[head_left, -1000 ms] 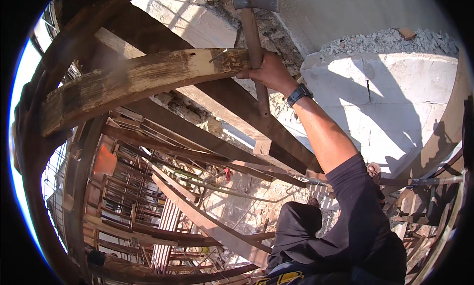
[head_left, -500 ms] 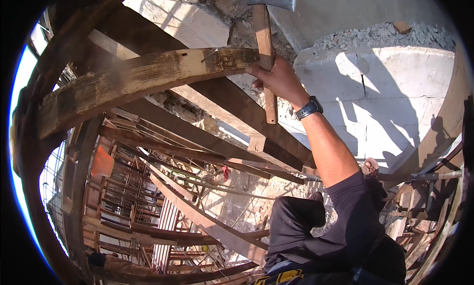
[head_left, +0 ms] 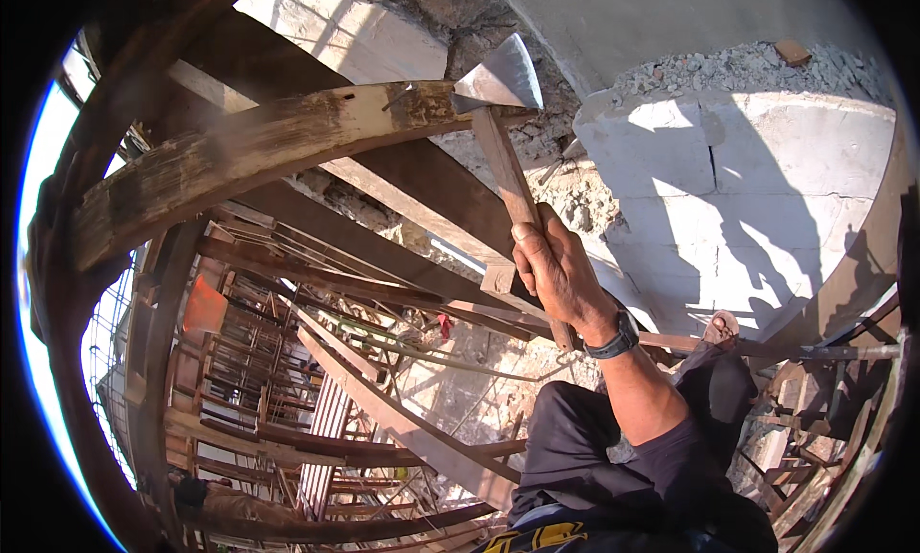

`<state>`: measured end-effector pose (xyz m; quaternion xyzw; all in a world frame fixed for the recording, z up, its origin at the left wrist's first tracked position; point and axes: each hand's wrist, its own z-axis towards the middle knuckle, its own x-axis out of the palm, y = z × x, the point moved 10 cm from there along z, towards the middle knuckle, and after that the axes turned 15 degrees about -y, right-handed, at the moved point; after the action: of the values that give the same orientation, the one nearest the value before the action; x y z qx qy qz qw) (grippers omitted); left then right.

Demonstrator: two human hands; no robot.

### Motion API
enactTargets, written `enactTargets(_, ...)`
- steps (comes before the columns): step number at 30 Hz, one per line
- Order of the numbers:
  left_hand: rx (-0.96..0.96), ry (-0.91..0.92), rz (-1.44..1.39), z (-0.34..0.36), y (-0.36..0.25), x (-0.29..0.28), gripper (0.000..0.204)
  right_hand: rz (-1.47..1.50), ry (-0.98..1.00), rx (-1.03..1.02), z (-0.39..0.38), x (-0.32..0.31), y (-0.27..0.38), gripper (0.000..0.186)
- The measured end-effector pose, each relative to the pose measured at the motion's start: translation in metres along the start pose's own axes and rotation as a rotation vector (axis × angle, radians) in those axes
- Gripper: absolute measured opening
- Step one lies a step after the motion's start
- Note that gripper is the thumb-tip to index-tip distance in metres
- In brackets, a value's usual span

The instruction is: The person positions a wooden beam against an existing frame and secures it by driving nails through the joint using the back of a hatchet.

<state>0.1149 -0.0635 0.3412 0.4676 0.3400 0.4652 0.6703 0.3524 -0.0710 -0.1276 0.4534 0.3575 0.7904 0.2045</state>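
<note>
My right hand, with a dark watch on the wrist, is closed around the wooden handle of a hatchet. The hatchet's flared metal blade points up and right. Its head overlaps the right end of a weathered wooden beam in the picture; I cannot tell whether they touch. Near that end, a nail sticks up at a slant from the beam. My left hand does not show.
Dark timbers run diagonally below the beam. A pale block wall with rubble on top stands at right. My bare foot rests by a rail. Far below lie scaffolding poles and an orange sheet.
My right hand has moved down and toward me, now gripping lower on the handle. The hatchet head has dropped and turned from above the beam to over its end.
</note>
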Motion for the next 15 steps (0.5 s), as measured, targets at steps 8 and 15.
enactTargets(8, -0.043, -0.007, 0.072, 0.011, -0.007, -0.011, 0.117, 0.122, -0.003, -0.039, -0.008, 0.022, 0.019, 0.035)
enactTargets(15, -0.046, -0.022, -0.024, 0.015, -0.014, -0.007, 0.121, 0.083, -0.129, -0.114, 0.003, 0.026, 0.019, 0.03)
